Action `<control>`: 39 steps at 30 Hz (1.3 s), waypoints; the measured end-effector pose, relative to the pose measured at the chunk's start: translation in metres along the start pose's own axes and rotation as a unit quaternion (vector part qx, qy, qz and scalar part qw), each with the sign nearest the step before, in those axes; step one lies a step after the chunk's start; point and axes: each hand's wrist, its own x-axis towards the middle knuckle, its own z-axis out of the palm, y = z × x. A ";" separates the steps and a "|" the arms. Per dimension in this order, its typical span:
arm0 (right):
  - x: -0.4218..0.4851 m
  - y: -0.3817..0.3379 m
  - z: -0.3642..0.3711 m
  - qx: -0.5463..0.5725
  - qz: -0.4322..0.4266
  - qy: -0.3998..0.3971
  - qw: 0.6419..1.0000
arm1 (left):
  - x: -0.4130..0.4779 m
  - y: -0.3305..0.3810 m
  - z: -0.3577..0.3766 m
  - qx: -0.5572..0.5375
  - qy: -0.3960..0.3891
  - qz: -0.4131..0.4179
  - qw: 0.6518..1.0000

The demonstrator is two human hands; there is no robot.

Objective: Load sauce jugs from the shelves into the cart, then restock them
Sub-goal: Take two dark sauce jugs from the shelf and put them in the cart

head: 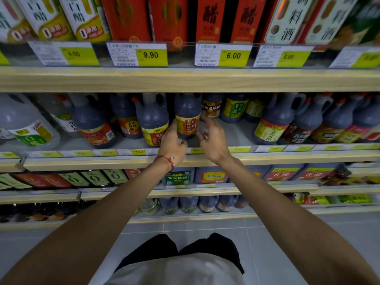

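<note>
Dark sauce jug stands upright at the front of the middle shelf. Left grip clasps its lower side; right grip open, just beside. Judged full, heavy, smooth plastic: support the base, not the label.

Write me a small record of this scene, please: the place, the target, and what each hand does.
place: shop shelf, middle row
target: dark jug, red and yellow label, upright
left hand: holds the jug low on its left side
right hand: fingers spread beside the jug; contact unclear
left wrist: red bracelet
</note>
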 end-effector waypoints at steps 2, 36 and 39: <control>-0.014 -0.012 -0.012 -0.020 0.008 -0.011 1.000 | -0.008 0.004 -0.008 0.022 0.006 -0.010 1.000; -0.225 -0.308 0.222 -0.114 -0.393 -0.232 0.882 | -0.361 -0.128 -0.335 0.351 0.145 -0.175 0.909; -0.251 -0.353 0.274 -0.114 -0.412 -0.244 0.871 | -0.402 -0.158 -0.387 0.364 0.159 -0.187 0.899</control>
